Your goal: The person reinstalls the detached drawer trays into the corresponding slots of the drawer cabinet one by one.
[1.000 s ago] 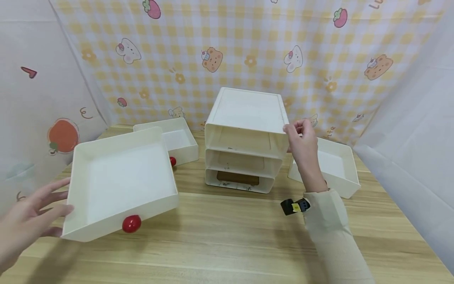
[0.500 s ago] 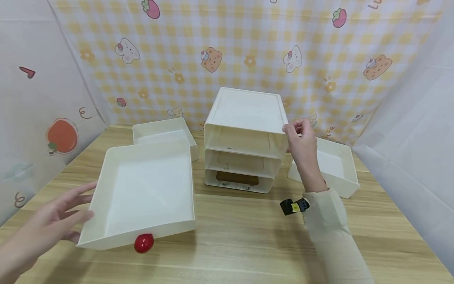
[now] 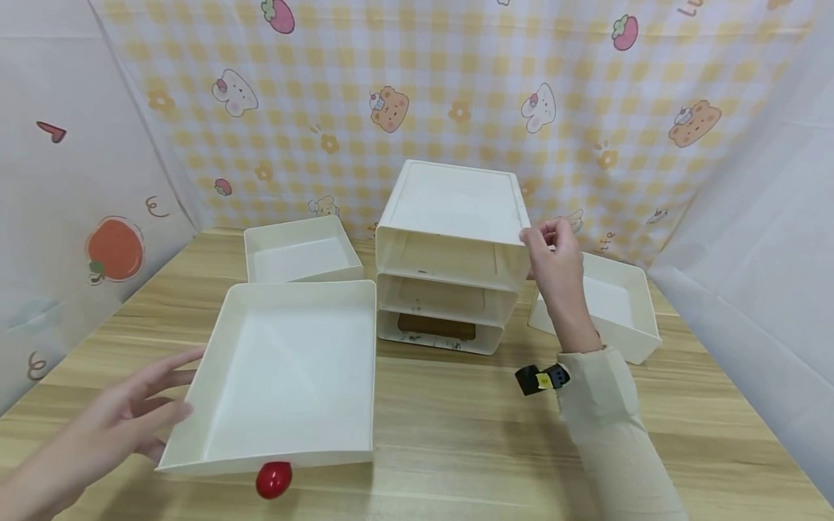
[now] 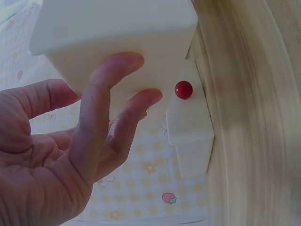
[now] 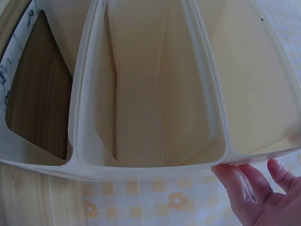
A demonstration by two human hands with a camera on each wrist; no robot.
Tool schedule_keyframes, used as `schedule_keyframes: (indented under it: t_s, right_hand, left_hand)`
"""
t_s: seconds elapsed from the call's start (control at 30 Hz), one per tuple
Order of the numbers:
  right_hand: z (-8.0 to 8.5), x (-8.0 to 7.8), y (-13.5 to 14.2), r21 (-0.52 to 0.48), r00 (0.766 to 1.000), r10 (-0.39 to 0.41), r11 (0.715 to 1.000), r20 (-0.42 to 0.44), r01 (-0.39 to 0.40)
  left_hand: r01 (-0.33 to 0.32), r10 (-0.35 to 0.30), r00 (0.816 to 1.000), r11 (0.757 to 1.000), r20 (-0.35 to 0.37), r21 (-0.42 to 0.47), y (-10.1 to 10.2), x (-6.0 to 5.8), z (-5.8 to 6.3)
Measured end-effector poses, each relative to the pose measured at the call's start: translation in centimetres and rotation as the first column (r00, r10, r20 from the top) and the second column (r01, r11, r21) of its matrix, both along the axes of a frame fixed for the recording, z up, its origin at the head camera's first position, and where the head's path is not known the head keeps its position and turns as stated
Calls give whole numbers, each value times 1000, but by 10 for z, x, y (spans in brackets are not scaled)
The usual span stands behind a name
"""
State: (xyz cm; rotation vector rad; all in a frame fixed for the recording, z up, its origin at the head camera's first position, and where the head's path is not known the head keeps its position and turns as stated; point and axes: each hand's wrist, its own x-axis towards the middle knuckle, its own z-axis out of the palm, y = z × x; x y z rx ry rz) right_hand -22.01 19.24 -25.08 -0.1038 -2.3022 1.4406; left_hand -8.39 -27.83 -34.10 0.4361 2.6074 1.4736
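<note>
My left hand point(image 3: 124, 420) pinches the left wall of a white drawer point(image 3: 293, 376) with a red round knob point(image 3: 274, 480), thumb over the wall and fingers outside it. The drawer is tilted, raised above the table, its open top facing me. In the left wrist view, fingers point(image 4: 124, 63) lie against its outer side. A white three-tier drawer cabinet point(image 3: 462, 199) stands to the right, its slots showing bare insides. My right hand point(image 3: 557, 253) touches the cabinet's upper right side with its fingertips. In the right wrist view, the fingertips point(image 5: 225, 172) rest on the outer wall beside the slots.
A second white drawer point(image 3: 302, 253) lies behind the held one, at the back left. Another drawer point(image 3: 606, 297) sits right of the cabinet, partly behind my right arm. A yellow checked cloth point(image 3: 456, 72) hangs behind the wooden table point(image 3: 469, 434).
My left hand has carried the drawer right and toward me, turning it straighter to the cabinet. It now overlaps the front of the back-left drawer. My right hand and the cabinet stay put.
</note>
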Motion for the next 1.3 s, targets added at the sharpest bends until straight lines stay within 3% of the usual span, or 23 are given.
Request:
schedule_keyframes:
  t_s: [0.3, 0.4, 0.53, 0.63, 1.0, 1.3]
  right_hand:
    - [-1, 0, 0, 0, 1000, 1, 1000, -1, -1]
    - [-1, 0, 0, 2, 1000, 1, 1000, 1, -1]
    - [0, 0, 0, 1, 1000, 0, 1000, 5, 0]
    - [0, 0, 0, -1, 1000, 0, 1000, 5, 0]
    - [1, 0, 0, 1, 1000, -1, 1000, 6, 1]
    - [1, 0, 1, 2, 1000, -1, 1000, 7, 1]
  left_hand:
    - [34, -37, 996, 999, 86, 34, 12, 0, -4]
    - [72, -80, 990, 995, 112, 74, 19, -2, -5]
    - [158, -183, 977, 967, 108, 201, 30, -6, -8]
    - [189, -222, 969, 947, 105, 260, 40, -9, -10]
    - [114, -154, 978, 959, 138, 260, 86, -14, -6]
    - [107, -138, 981, 971, 138, 214, 122, -16, 2]
